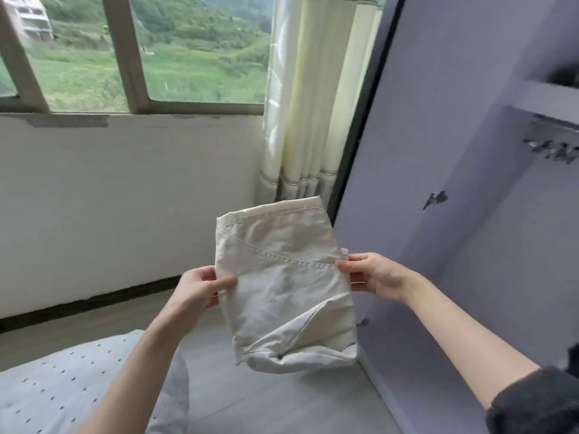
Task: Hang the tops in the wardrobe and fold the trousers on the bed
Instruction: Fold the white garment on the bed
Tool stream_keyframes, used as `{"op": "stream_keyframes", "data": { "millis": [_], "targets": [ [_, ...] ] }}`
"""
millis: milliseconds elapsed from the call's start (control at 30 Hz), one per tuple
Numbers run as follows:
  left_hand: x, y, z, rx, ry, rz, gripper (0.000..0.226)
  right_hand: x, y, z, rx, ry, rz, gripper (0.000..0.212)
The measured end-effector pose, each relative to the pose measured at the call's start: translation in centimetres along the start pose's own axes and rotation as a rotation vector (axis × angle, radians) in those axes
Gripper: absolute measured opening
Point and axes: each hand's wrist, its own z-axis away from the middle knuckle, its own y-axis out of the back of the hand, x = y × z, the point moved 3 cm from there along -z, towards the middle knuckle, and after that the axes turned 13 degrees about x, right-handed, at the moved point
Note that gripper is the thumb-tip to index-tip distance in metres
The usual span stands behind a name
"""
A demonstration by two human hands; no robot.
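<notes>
A folded pair of cream trousers [282, 283] hangs in the air in front of me, above the floor beside the bed. My left hand [200, 289] pinches its left edge, thumb on the front. My right hand [372, 275] pinches the right edge at about the same height. The bed [56, 383], covered in a pale dotted sheet, lies at the lower left. The wardrobe [454, 214], pale lilac, stands at the right, with a metal rail [554, 126] showing inside.
A window [141, 51] and white wall fill the back left. A cream curtain [307, 104] hangs between window and wardrobe. Grey floor [266, 399] runs between bed and wardrobe. A dark garment edge shows at the lower right corner.
</notes>
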Motion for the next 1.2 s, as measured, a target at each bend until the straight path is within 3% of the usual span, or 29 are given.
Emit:
{"op": "stream_keyframes", "data": {
  "millis": [300,400,567,867,1100,1200],
  "targets": [
    [9.9,-24.2,2.5,-0.389,-0.221,-0.041,0.009,-3.5,21.7,10.9,0.504,0.205,-0.162,0.037],
    [14.2,-32.0,3.9,-0.520,-0.298,-0.039,0.006,-5.1,27.6,14.5,0.683,0.272,-0.212,0.045],
    [20.7,-41.7,4.8,-0.686,-0.431,-0.012,0.011,-8.2,34.6,18.0,0.887,0.369,-0.248,0.063],
    [33.9,-56.8,6.6,-0.929,-0.573,0.058,0.003,-16.9,43.9,22.3,1.162,0.583,-0.265,0.040],
    [39.6,-65.2,9.4,-1.058,-0.570,0.102,0.006,-21.2,49.5,25.4,1.311,0.566,-0.268,0.040],
    [41.1,-69.1,10.8,-1.090,-0.576,0.114,0.014,-22.4,52.6,26.5,1.372,0.573,-0.271,0.025]
  ]
}}
